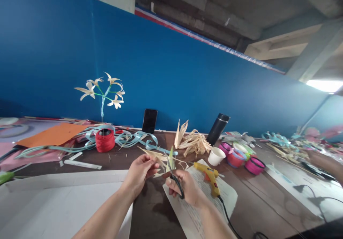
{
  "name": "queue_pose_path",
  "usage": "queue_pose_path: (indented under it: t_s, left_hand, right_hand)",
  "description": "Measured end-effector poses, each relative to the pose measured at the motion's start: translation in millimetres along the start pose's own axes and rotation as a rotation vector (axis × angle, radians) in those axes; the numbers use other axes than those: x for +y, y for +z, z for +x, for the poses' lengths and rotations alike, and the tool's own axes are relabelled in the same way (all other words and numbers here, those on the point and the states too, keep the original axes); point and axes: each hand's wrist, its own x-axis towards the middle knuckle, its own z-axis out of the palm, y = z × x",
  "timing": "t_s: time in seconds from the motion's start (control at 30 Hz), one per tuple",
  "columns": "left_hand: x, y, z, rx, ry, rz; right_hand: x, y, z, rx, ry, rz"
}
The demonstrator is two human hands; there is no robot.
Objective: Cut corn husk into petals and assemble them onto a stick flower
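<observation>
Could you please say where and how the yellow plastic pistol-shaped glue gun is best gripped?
Probably by its yellow handle, from the near side: the glue gun lies with the handle toward the camera and the barrel pointing left. The thin black cord leaves the handle's end, so grip beyond it.

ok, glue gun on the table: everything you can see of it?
The glue gun has a yellow, plastic-looking body with an orange part by the grip, likely the trigger. It lies on a printed sheet, nozzle pointing left, grip toward the person. A black cord leaves the grip's end and runs toward the bottom edge. The right hand is left of it, not holding it. Whether it's powered can't be told.
</observation>
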Motion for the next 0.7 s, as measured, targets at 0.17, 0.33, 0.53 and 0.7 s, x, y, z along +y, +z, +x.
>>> queue_pose_path:
  t_s: [0.17,0.33,0.53,0.7]
  left_hand:
    - [1.5,-6.6,4.2,-0.036,0.063,0.057]
    - [7.3,-11.9,6.0,-0.026,0.108,0.223]
    - [10.4,-15.1,8.5,0.079,0.204,0.375]
    - [15.4,-15.7,9.6,0.165,0.252,0.417]
  right_hand:
    - [-3.0,0.2,-3.1,-0.054,0.034,0.007]
    - [-3.1,-2.3,-3.6,-0.18,0.07,-0.002]
    - [0.1,-7.6,-5.0,-0.268,0.117,0.007]
    - [-1.9,-11.0,-7.1,-0.322,0.126,-0.007]
